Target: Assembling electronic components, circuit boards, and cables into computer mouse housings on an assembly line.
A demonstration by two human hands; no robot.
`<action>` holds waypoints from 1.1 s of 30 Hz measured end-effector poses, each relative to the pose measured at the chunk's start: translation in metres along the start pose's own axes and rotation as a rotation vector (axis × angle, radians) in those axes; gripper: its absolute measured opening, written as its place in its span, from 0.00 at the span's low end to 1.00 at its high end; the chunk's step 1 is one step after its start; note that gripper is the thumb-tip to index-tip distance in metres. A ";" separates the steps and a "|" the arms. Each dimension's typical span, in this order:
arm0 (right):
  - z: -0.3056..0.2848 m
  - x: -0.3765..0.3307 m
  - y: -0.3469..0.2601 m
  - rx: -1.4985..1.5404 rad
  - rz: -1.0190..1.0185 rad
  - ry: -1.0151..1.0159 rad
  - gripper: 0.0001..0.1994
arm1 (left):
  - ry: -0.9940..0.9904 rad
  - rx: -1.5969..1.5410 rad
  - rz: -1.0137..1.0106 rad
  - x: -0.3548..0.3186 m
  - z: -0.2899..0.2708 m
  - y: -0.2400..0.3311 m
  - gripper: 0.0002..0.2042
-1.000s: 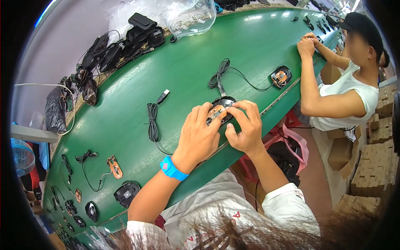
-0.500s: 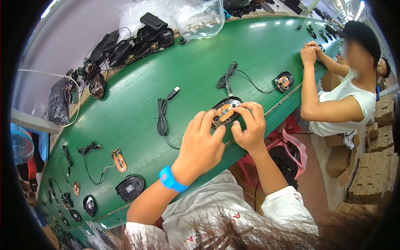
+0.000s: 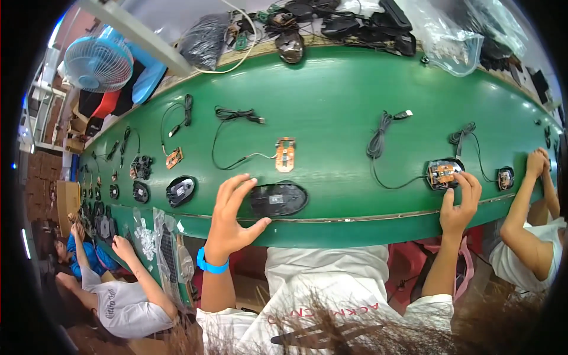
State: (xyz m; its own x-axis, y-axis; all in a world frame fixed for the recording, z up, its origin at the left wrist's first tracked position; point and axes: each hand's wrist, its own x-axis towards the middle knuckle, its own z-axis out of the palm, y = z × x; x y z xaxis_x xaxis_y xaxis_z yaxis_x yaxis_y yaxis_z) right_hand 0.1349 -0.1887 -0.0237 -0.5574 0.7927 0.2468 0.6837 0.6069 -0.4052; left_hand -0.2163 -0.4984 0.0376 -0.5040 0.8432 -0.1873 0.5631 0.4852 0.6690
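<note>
My left hand (image 3: 232, 219), a blue band (image 3: 212, 261) on its wrist, is open with thumb and fingers spread at the left end of a black mouse base shell (image 3: 278, 199). Just beyond that shell lies an orange circuit board (image 3: 285, 156) with a coiled black cable (image 3: 236, 116). My right hand (image 3: 460, 208) is at the right, its fingertips against the near right edge of another mouse shell (image 3: 433, 184), thumb apart. An orange board (image 3: 442, 173) sits inside that shell, its USB cable (image 3: 378, 142) lying to the left.
More shells (image 3: 181, 190), boards and cables line the green belt (image 3: 337, 118) on both sides. Black mouse parts (image 3: 367, 26) and a clear bag (image 3: 455, 50) lie along the far ledge. A fan (image 3: 97, 62) stands far left. Co-workers (image 3: 127, 302) sit on either side.
The view has turned left. My left hand has left the shell with the board and moved left to the bare shell. My right hand stays at the filled shell.
</note>
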 end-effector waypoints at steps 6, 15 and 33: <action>0.004 0.012 -0.033 0.036 -0.183 -0.003 0.19 | 0.037 -0.048 0.099 -0.020 0.025 -0.033 0.37; 0.010 0.068 -0.067 0.079 -0.283 -0.129 0.20 | 0.198 -0.175 0.152 -0.027 0.057 -0.037 0.33; 0.136 0.047 -0.240 0.265 -0.377 -0.590 0.20 | 0.211 0.109 0.368 0.060 0.052 -0.082 0.07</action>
State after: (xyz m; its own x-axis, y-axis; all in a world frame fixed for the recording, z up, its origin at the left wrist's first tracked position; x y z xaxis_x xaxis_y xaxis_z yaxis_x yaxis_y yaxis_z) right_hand -0.1195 -0.3047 -0.0343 -0.9425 0.3262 -0.0723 0.3017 0.7381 -0.6035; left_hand -0.2588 -0.4758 -0.0660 -0.3738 0.9039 0.2080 0.7900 0.1928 0.5820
